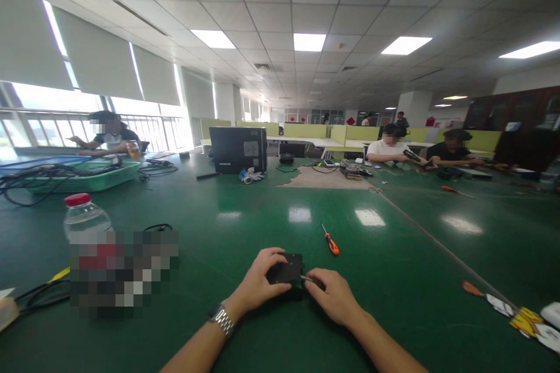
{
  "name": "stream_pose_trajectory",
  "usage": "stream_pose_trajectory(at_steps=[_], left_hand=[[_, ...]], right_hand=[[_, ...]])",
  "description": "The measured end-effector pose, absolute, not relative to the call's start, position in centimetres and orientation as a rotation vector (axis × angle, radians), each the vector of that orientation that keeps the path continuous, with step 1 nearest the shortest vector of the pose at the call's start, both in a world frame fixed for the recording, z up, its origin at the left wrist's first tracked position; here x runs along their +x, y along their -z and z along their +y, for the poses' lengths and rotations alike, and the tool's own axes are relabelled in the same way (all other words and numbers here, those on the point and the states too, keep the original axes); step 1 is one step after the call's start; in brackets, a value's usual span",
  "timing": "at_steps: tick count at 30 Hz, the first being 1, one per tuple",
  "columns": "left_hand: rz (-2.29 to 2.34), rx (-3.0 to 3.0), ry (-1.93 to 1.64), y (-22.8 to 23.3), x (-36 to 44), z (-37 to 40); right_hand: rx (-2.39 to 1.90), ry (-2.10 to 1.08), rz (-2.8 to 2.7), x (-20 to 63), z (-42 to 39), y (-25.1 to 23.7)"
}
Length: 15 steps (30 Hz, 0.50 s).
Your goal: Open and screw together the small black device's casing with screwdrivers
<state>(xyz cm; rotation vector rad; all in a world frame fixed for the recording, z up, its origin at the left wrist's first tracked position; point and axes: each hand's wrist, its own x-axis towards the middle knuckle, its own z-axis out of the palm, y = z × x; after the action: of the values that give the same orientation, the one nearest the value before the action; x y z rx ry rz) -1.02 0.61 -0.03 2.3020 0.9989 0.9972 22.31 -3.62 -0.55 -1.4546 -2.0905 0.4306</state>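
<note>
A clear plastic water bottle (83, 217) with a red cap stands near the left edge of the green table (245, 215); its lower half is lost behind a pixelated patch, so what it holds cannot be read. Further back at the left edge, a green tray (94, 178) carries a tangle of dark cables (39, 178) that spill over its rim onto the table.

Close to the near edge, at the middle, lies a small black flat device (286, 272). The left hand (259, 284), with a metal watch (221, 319) on its wrist, curls its fingers over the device's left side and grips it. The right hand (335, 297) touches the device's right edge with fingers bent in around a thin metal tool tip; how firmly it pinches is hard to tell. The underside of the device is hidden by both hands.

An orange-handled screwdriver (330, 240) lies just beyond the hands, apart from them. A black computer case (238, 149) stands towards the far side, with a pair of gloves (251, 175) beside it. At the right edge, another orange-handled tool (471, 288) and some yellow and white labels (529, 322) are partly cut off by the frame. Three seated people work at the far edges, faces blurred; what their hands hold is too small to tell.
</note>
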Motion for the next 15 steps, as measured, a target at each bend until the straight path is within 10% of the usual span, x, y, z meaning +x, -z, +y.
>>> stream_pose_trajectory(at_steps=[15], left_hand=[[1.024, 2.251, -0.985, -0.4, -0.8, 0.2]], right_hand=[[-1.685, -0.168, -2.039, 25.2, -3.3, -0.9]])
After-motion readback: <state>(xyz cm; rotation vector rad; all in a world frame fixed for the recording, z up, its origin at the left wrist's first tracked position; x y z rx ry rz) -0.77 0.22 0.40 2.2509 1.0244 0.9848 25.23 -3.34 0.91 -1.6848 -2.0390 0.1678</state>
